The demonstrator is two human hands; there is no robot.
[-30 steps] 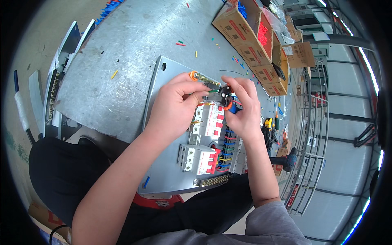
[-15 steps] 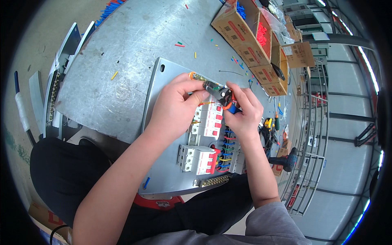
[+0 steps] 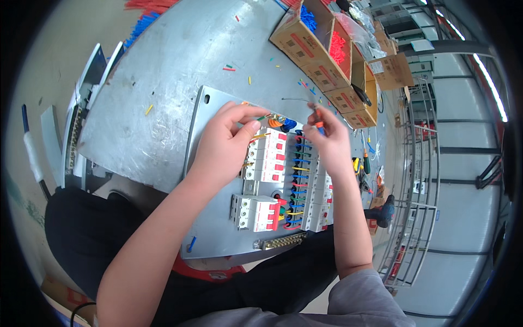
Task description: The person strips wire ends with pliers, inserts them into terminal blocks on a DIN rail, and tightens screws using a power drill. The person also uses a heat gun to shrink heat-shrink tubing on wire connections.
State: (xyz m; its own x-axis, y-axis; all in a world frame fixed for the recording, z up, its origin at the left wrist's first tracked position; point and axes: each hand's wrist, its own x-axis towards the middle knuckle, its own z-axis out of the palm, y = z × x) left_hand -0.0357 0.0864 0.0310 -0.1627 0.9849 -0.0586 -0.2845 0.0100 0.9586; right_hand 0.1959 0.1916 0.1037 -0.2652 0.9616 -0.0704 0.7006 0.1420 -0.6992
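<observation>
My left hand [image 3: 226, 143] is closed in a pinch on a thin wire whose green end [image 3: 263, 117] sticks out past the fingertips. To its right, my right hand [image 3: 331, 140] is wrapped round a wire stripper [image 3: 317, 117] with orange and blue on its handles; its jaws are blurred and away from the wire. Below the hands, a row of white circuit breakers [image 3: 271, 159] with red switches sits on a grey metal mounting plate [image 3: 200, 131]. A separate breaker [image 3: 256, 212] with a red lever is nearer me. Coloured wires [image 3: 298, 185] run beside both.
Cardboard bins [image 3: 321, 65] with blue and red pieces stand at the far right of the metal table [image 3: 163, 65]. Scraps of coloured sleeving lie scattered about. A brass terminal bar [image 3: 280, 241] is at the plate's near edge. A power drill [image 3: 385, 211] and a screwdriver [image 3: 366, 162] lie at right.
My right hand has drawn the wire stripper rightward, off the wire where its jaws were. My left hand has stayed nearly in place, still pinching; the green end now shows.
</observation>
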